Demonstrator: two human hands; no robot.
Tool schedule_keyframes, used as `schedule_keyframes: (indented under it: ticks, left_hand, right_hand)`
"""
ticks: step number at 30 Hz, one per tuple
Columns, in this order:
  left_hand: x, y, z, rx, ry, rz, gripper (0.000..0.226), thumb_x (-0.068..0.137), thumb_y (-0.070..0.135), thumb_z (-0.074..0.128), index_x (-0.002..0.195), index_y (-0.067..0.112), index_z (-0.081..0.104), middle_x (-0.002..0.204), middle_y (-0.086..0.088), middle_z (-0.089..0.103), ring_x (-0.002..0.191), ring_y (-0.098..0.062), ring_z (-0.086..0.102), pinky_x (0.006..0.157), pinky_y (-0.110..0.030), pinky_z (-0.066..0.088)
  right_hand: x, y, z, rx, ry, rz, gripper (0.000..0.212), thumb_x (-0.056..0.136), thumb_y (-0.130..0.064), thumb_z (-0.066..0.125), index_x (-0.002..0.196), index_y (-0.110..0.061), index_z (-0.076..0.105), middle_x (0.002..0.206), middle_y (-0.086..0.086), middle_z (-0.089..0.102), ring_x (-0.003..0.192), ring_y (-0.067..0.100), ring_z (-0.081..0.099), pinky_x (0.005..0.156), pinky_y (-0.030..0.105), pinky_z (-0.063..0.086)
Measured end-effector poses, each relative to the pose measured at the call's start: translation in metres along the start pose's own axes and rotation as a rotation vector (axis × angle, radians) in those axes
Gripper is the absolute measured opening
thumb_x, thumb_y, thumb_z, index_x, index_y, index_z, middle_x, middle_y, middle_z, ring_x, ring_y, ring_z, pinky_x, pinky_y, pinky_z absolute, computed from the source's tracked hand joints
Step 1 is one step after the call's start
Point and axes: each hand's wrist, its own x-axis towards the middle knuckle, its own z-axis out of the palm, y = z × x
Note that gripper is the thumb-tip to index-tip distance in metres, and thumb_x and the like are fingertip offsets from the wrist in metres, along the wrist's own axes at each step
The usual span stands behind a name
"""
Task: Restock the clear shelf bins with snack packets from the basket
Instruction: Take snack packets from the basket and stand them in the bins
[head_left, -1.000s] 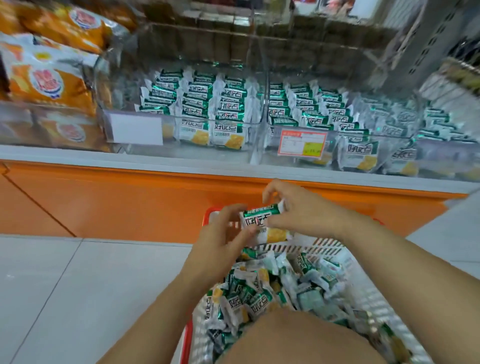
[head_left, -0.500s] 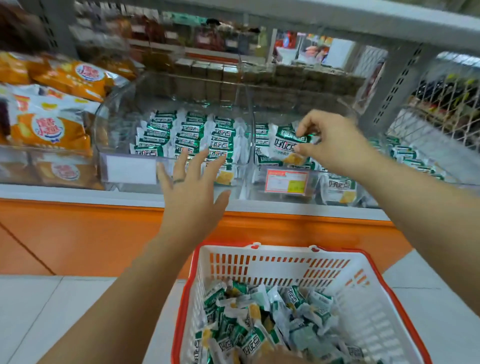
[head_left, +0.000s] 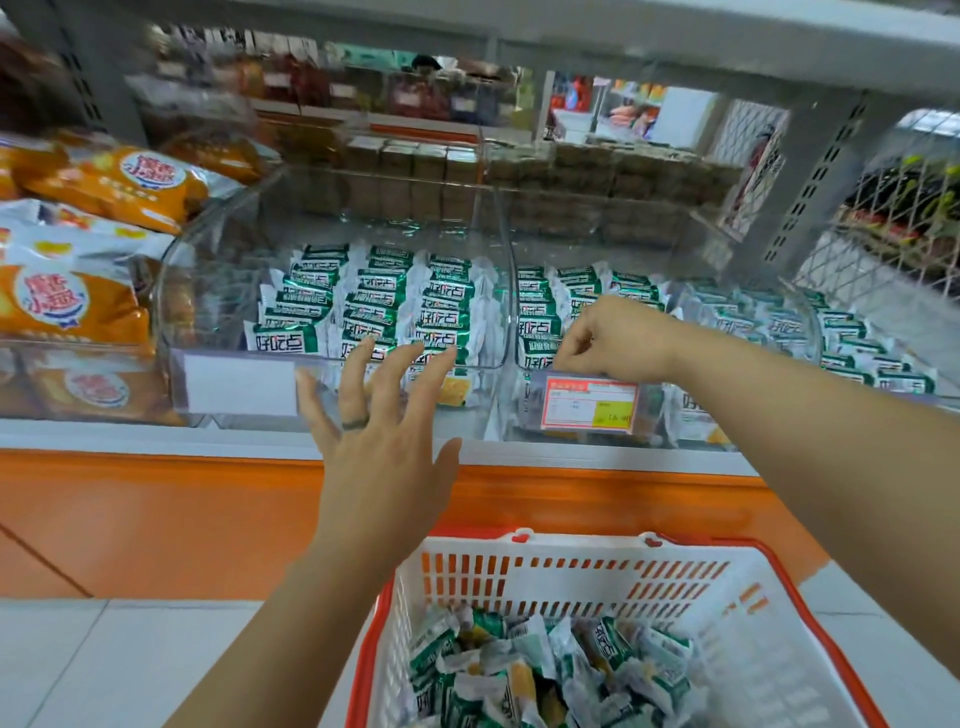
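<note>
In the head view, the right hand (head_left: 618, 338) is seen at centre right of the frame, lowered over the front rim of the clear bin (head_left: 665, 415) that carries the price tag (head_left: 589, 405). Its fingers are curled downward and appear to pinch the top edge of a snack packet (head_left: 540, 359), though the contact itself is partly hidden by the knuckles. The packet is held at the front of the leftmost row of that bin, presumably so that it can be slotted in line with the packets already filed there. It is stood upright, its long axis running up from the bin floor, the green band uppermost and the printed face turned toward the camera. The left hand (head_left: 384, 431) is held at centre frame with fingers straight and spread, grasping nothing, in front of the neighbouring clear bin (head_left: 223, 312), apart from its front wall; it is judged to be idle or reaching. The remaining packets (head_left: 545, 670) are left heaped loosely, at mixed angles, in the basket (head_left: 571, 544) at lower centre, kept directly below the shelf for short reaches. Orange snack bags (head_left: 109, 182) are stacked at upper left.
</note>
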Motion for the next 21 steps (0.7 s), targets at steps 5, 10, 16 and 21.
schedule_keyframes:
  ticks: [5, 10, 16, 21]
  left_hand:
    - [-0.001, -0.002, 0.002, -0.008, -0.010, 0.016, 0.080, 0.069, 0.030, 0.079, 0.138, 0.024, 0.037, 0.142, -0.005, 0.036, 0.139, -0.032, 0.019, 0.107, -0.066, 0.004]
    - [-0.027, -0.001, -0.002, -0.234, 0.042, -0.027, 0.048, 0.085, 0.023, 0.049, 0.133, 0.027, 0.040, 0.146, -0.002, 0.030, 0.142, -0.027, 0.022, 0.113, -0.057, -0.002]
    - [-0.118, -0.007, 0.007, -0.358, -0.262, -0.208, 0.029, 0.087, 0.014, 0.057, 0.115, 0.022, 0.062, 0.126, -0.003, 0.054, 0.111, -0.028, 0.055, 0.091, -0.054, 0.045]
    - [-0.165, -0.008, 0.016, -0.433, -0.564, -0.444, 0.036, 0.091, 0.014, 0.059, 0.124, 0.025, 0.057, 0.146, 0.005, 0.032, 0.121, -0.021, 0.049, 0.084, -0.037, 0.053]
  right_hand:
    - [-0.017, 0.003, 0.006, 0.089, 0.198, 0.019, 0.037, 0.093, -0.029, 0.058, 0.083, 0.005, 0.070, 0.062, 0.012, 0.061, 0.050, 0.009, 0.044, 0.049, 0.013, 0.034]
    - [-0.064, -0.015, 0.047, 0.238, 0.830, -0.253, 0.013, 0.086, -0.015, 0.060, 0.078, -0.014, 0.070, 0.065, -0.002, 0.052, 0.061, 0.008, 0.043, 0.061, 0.014, 0.032]
    - [-0.091, -0.001, 0.140, 0.178, 0.446, -0.208, 0.010, 0.087, -0.016, 0.061, 0.079, -0.019, 0.066, 0.067, -0.010, 0.053, 0.061, 0.005, 0.046, 0.062, 0.023, 0.043]
    - [-0.114, 0.025, 0.216, 0.339, -0.173, 0.190, 0.015, 0.092, -0.017, 0.058, 0.105, -0.018, 0.066, 0.096, -0.005, 0.060, 0.088, 0.013, 0.056, 0.085, 0.025, 0.045]
